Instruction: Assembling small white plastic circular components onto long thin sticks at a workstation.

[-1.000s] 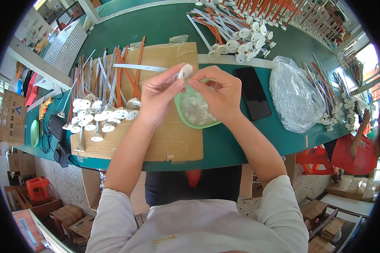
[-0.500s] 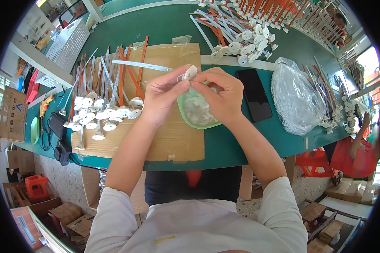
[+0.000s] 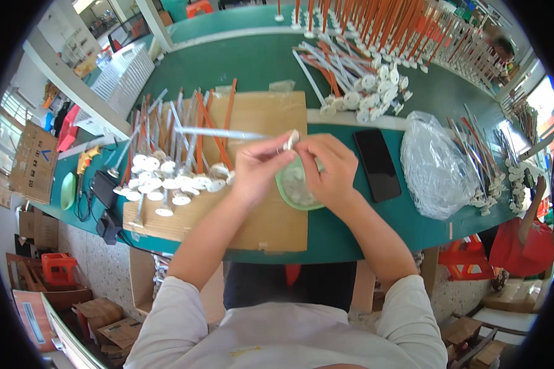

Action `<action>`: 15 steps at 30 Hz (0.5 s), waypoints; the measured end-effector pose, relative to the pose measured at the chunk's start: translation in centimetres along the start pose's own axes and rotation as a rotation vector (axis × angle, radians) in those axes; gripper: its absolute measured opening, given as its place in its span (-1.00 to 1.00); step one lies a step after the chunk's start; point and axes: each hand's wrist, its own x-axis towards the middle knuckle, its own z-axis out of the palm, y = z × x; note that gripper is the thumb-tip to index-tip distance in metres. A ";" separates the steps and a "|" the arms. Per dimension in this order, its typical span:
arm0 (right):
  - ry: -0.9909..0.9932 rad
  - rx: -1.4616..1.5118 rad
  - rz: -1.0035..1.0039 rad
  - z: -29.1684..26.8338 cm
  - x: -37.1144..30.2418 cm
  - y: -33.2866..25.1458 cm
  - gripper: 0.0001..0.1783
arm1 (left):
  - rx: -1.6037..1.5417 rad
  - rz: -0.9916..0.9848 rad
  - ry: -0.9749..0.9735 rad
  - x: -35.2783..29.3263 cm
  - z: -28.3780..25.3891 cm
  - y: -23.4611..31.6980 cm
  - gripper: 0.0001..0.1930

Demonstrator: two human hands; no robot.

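Left hand (image 3: 260, 169) is pinching the white rod (image 3: 221, 133) near its end, fingers closed on it. Right hand (image 3: 327, 167) is pressing the round white cap (image 3: 292, 140) onto that end, fingertips closed on it. Judgement: keep cap square to rod. Under the fingers: green dish (image 3: 297, 190). Beyond them: finished rods (image 3: 172, 166) on cardboard (image 3: 271, 117).

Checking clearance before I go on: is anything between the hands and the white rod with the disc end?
Nothing visible. The left hand and right hand already pinch the white rod at its disc end, above the green bowl.
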 end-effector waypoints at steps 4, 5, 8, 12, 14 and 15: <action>0.048 -0.044 -0.098 0.3 -0.1 -0.9 -0.86 | 0.016 0.011 0.012 -0.4 -0.5 -0.7 -0.63; 0.063 -0.062 -0.094 0.4 -0.4 -0.8 -0.86 | 0.052 0.042 0.000 -0.3 -0.3 -0.6 -0.64; 0.042 -0.027 -0.082 0.5 -1.0 0.0 -0.83 | 0.249 0.135 -0.030 0.0 -0.2 -0.4 -0.67; -0.073 0.101 0.030 0.5 -0.7 0.0 -0.83 | 0.413 0.194 -0.059 0.6 -0.4 -0.6 -0.66; -0.103 0.125 0.095 0.2 -0.6 -0.1 -0.84 | 0.457 0.202 -0.009 0.6 -0.5 -0.4 -0.66; -0.140 0.151 0.161 0.1 -0.6 -0.1 -0.84 | 0.458 0.200 -0.013 0.6 -0.4 -0.4 -0.66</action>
